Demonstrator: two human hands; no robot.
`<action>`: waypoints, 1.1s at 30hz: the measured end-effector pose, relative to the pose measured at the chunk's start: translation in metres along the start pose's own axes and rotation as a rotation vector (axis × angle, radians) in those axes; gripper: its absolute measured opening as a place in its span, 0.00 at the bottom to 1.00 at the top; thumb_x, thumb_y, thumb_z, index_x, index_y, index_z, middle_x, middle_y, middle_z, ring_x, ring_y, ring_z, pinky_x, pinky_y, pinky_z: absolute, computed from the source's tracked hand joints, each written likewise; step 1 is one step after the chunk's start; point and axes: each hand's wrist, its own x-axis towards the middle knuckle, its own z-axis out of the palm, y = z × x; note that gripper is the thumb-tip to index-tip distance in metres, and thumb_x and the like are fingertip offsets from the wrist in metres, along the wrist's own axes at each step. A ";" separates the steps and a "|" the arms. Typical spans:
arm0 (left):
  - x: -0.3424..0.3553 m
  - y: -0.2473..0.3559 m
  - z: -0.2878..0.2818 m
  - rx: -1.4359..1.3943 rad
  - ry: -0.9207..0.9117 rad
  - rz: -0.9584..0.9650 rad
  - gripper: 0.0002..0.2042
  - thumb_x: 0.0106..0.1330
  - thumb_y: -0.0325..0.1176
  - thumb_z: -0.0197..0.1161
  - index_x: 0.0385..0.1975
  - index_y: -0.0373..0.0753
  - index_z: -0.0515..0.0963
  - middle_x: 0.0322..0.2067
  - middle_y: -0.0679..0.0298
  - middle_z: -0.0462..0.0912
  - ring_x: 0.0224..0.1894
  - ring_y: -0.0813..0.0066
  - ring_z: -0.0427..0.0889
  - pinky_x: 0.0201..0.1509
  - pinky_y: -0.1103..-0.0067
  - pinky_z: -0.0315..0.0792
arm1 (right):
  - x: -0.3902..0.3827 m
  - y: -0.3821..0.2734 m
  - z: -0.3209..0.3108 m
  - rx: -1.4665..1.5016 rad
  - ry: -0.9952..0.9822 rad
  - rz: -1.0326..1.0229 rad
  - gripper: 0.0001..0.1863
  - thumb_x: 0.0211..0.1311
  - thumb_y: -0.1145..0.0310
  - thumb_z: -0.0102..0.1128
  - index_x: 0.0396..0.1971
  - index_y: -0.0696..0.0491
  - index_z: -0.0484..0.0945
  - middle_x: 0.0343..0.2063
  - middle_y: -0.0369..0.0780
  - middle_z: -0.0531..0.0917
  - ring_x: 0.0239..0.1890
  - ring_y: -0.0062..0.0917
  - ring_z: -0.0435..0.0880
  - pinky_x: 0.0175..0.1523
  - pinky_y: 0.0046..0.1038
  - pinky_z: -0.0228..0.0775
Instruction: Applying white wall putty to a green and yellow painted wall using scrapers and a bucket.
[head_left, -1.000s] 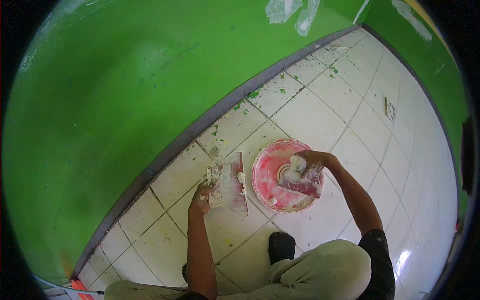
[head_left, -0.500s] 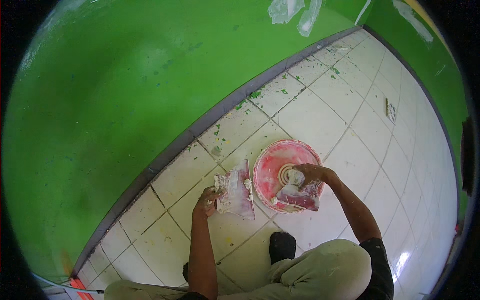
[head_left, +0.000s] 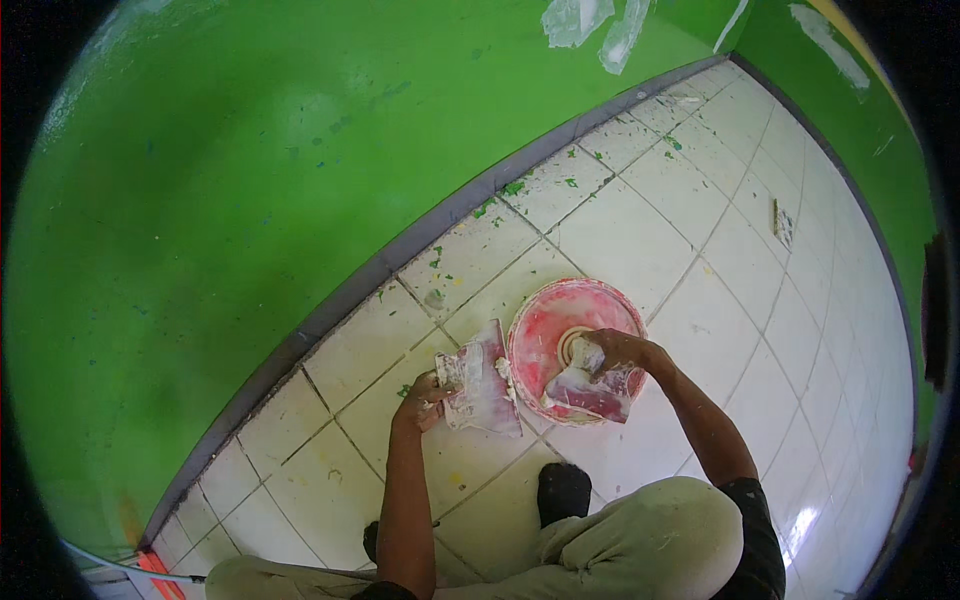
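My left hand [head_left: 424, 402] is closed on the edge of a broad reddish putty spreader [head_left: 488, 388], smeared with white putty. A lump of putty clings to its right edge, close beside the bucket. Over the round pink-red bucket [head_left: 540, 318], my right hand [head_left: 618, 352] grips a second reddish putty spreader [head_left: 592, 397], coated white near the fingers. This blade slants across the bucket's near rim. White smears cover the bucket's inside, and pale rings show at its bottom, partly hidden by my right hand.
A green wall [head_left: 250, 200] with a grey skirting [head_left: 400, 258] runs diagonally on the left. Green paint flakes [head_left: 513, 188] lie scattered on the white floor tiles [head_left: 640, 220]. A small flat piece [head_left: 782, 224] lies far right. My dark-covered foot [head_left: 563, 491] is near the bucket.
My left hand and its spreader have shifted slightly right, closer to the bucket. The right-hand spreader has moved a little left over the rim.
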 end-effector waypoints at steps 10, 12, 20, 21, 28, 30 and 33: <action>0.008 -0.011 -0.007 0.047 -0.024 0.004 0.25 0.51 0.25 0.67 0.51 0.34 0.69 0.45 0.62 0.78 0.46 0.68 0.78 0.51 0.67 0.74 | -0.014 0.014 0.029 -0.019 -0.048 0.029 0.42 0.37 0.54 0.73 0.55 0.56 0.68 0.58 0.52 0.67 0.60 0.41 0.66 0.64 0.33 0.57; 0.009 -0.007 -0.003 0.003 -0.032 -0.016 0.26 0.50 0.25 0.68 0.51 0.35 0.69 0.45 0.62 0.78 0.47 0.68 0.78 0.52 0.67 0.74 | -0.019 0.040 0.048 -0.048 -0.029 -0.049 0.32 0.44 0.55 0.69 0.51 0.52 0.76 0.59 0.51 0.66 0.59 0.41 0.67 0.62 0.33 0.58; 0.008 -0.001 0.001 0.040 -0.008 0.002 0.26 0.51 0.26 0.69 0.51 0.34 0.69 0.45 0.62 0.78 0.46 0.70 0.79 0.52 0.67 0.74 | -0.018 0.003 0.055 0.565 0.148 0.051 0.28 0.34 0.68 0.77 0.40 0.61 0.75 0.34 0.37 0.81 0.35 0.21 0.79 0.38 0.25 0.75; 0.010 -0.004 -0.003 0.079 0.008 -0.007 0.26 0.51 0.26 0.68 0.51 0.34 0.69 0.45 0.62 0.78 0.45 0.70 0.79 0.52 0.67 0.75 | -0.018 -0.002 0.055 0.600 0.182 0.044 0.28 0.34 0.69 0.76 0.39 0.61 0.75 0.34 0.37 0.81 0.35 0.21 0.79 0.38 0.25 0.75; 0.010 -0.011 -0.018 0.075 -0.006 0.002 0.28 0.51 0.27 0.68 0.53 0.33 0.67 0.44 0.61 0.78 0.45 0.70 0.79 0.52 0.68 0.74 | -0.017 -0.035 0.045 0.838 0.418 -0.017 0.24 0.37 0.71 0.76 0.37 0.60 0.75 0.30 0.35 0.81 0.32 0.21 0.80 0.36 0.26 0.74; 0.006 0.000 0.004 -0.002 -0.012 0.088 0.30 0.51 0.31 0.69 0.54 0.33 0.66 0.44 0.61 0.78 0.45 0.70 0.79 0.53 0.70 0.73 | -0.024 -0.043 0.035 0.861 0.462 -0.028 0.24 0.37 0.71 0.75 0.37 0.60 0.76 0.30 0.35 0.82 0.31 0.21 0.80 0.36 0.26 0.74; 0.002 0.013 0.020 -0.017 -0.124 0.164 0.34 0.50 0.37 0.71 0.56 0.32 0.65 0.45 0.60 0.78 0.46 0.70 0.78 0.55 0.71 0.71 | -0.050 -0.086 0.000 0.469 0.698 -0.053 0.19 0.42 0.72 0.73 0.36 0.59 0.76 0.27 0.34 0.81 0.29 0.20 0.79 0.35 0.24 0.74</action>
